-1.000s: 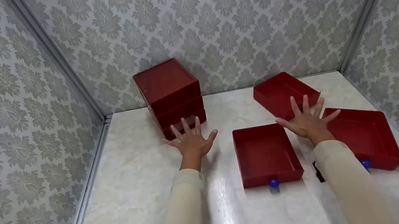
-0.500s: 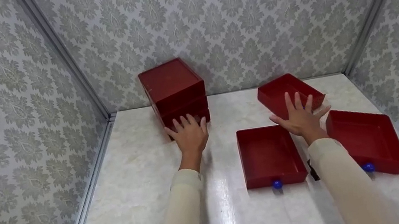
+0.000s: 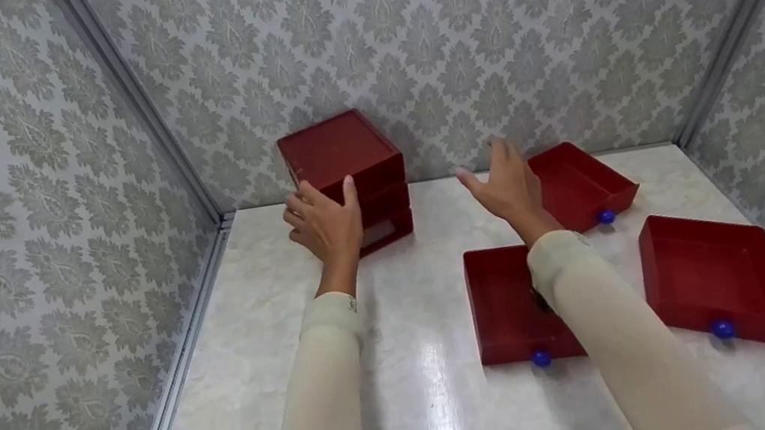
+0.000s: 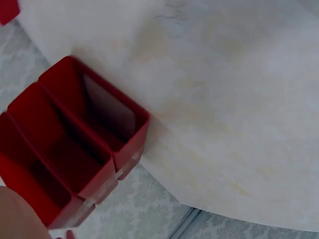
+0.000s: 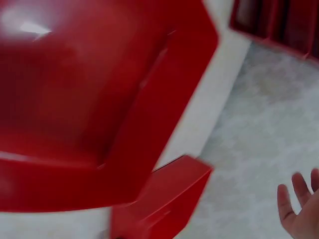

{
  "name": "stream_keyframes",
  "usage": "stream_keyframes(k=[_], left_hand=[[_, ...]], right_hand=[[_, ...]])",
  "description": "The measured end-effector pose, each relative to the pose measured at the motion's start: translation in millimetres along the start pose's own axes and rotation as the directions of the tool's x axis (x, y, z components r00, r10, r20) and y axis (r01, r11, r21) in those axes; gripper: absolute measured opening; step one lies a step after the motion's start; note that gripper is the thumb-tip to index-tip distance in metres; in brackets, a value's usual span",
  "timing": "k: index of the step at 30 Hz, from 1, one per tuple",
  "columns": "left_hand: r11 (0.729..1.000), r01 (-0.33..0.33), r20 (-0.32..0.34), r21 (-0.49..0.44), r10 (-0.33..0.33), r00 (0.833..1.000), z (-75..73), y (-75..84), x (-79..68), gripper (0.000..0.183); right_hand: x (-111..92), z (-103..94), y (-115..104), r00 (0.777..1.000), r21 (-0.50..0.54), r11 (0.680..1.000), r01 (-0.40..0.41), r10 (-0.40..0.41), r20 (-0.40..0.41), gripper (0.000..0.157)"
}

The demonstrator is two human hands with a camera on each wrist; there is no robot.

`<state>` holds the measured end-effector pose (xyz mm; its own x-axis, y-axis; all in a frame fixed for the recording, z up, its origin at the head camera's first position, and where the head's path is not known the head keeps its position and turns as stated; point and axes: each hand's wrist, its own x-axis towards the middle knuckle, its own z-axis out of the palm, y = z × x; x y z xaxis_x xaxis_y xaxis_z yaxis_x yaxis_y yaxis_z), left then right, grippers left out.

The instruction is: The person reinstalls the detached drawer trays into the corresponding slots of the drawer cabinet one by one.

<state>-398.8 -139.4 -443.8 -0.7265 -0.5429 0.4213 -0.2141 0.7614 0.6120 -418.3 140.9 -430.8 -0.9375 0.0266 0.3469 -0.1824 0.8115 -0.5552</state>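
Observation:
A red three-slot drawer cabinet (image 3: pixel 342 147) stands against the back wall, its front turned slightly right. In the left wrist view the cabinet (image 4: pixel 92 132) shows its open slots. My left hand (image 3: pixel 328 225) is at the cabinet's front left edge, fingers along its left side and thumb up; contact cannot be told. My right hand (image 3: pixel 509 187) hovers to the right of the cabinet, holding nothing, thumb apart from the fingers. Below my right forearm lies a red drawer (image 3: pixel 502 303) with a blue knob (image 3: pixel 541 358).
A second red drawer (image 3: pixel 574 179) sits at an angle near the back wall. Another drawer (image 3: pixel 721 270) lies on the right, its blue knob (image 3: pixel 722 329) facing front. Patterned walls (image 3: pixel 418 50) enclose the white table (image 3: pixel 411 408) at the back and sides.
My left hand has risen to the cabinet's left side from in front of it. My right hand has swung left, away from the drawers towards the cabinet. The view has shifted slightly.

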Motion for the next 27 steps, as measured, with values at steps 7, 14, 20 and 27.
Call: stream_keyframes(k=[7,14,20,27], left_hand=[[0.937,0.285,0.24,-0.2,-0.235,0.942,-25.2,-1.2,25.6,0.097],[0.905,0.278,0.352,-0.322,-0.159,0.923,-28.4,-12.1,30.9,0.064],[0.877,0.298,0.395,-0.378,-0.138,0.908,-19.6,-21.3,29.5,0.058],[0.87,0.323,0.401,-0.372,-0.163,0.901,-21.3,-24.4,31.9,0.053]], right_hand=[[19.1,22.5,-49.3,0.992,0.044,0.998,0.048,-0.053,0.111,0.098],[20.9,44.1,-77.5,0.907,0.133,0.991,0.02,-0.074,0.415,0.089],[22.2,58.3,-84.4,0.856,0.201,0.979,0.024,-0.124,0.502,0.087],[26.2,65.2,-90.3,0.838,0.282,0.958,0.042,-0.188,0.513,0.086]])
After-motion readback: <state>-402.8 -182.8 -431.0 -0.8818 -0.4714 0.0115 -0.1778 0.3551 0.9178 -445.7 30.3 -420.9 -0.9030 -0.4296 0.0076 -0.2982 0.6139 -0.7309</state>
